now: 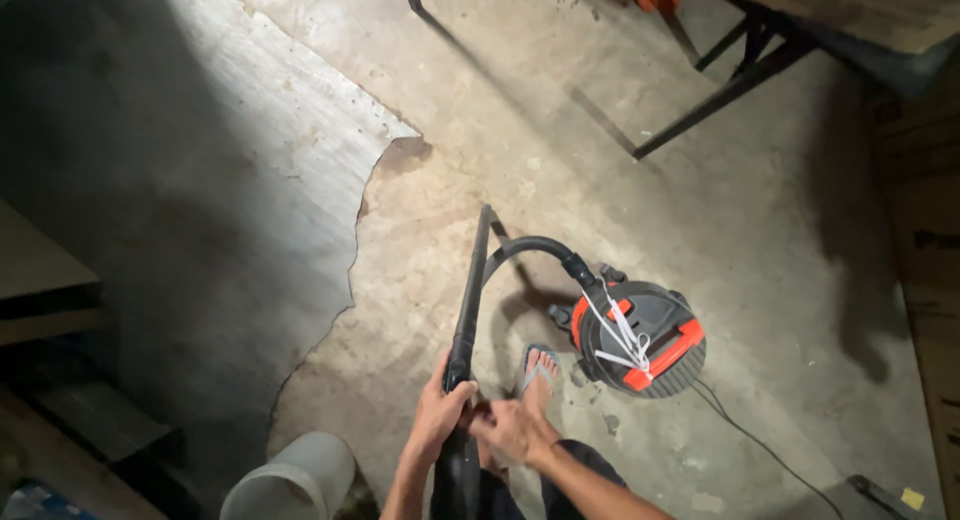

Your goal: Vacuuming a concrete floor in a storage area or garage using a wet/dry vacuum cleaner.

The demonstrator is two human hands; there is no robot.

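Low in the middle of the frame, the left hand is wrapped around a long black plastic vacuum wand, its fingers closed about the tube near the lower end. The right hand sits just beside it, touching the same tube a little lower down, where a thicker black section runs toward the bottom edge; its fingers curl against the tube, though whether they fully grip it cannot be told. The wand slants up from the hands toward the centre of the frame, its tip resting near the bare concrete floor.

A curved black ribbed hose arcs from the wand to a round black and orange canister vacuum cleaner, which stands on the floor right of centre. White cord is tied across its top, and a thin black power cable trails away to the lower right.

A foot in a blue flip-flop sandal stands between the hands and the canister. A pale grey plastic bucket sits at the bottom edge, left of the arms. A worn grey floor sheet with a torn edge covers the left half. Black metal table legs cross the upper right.
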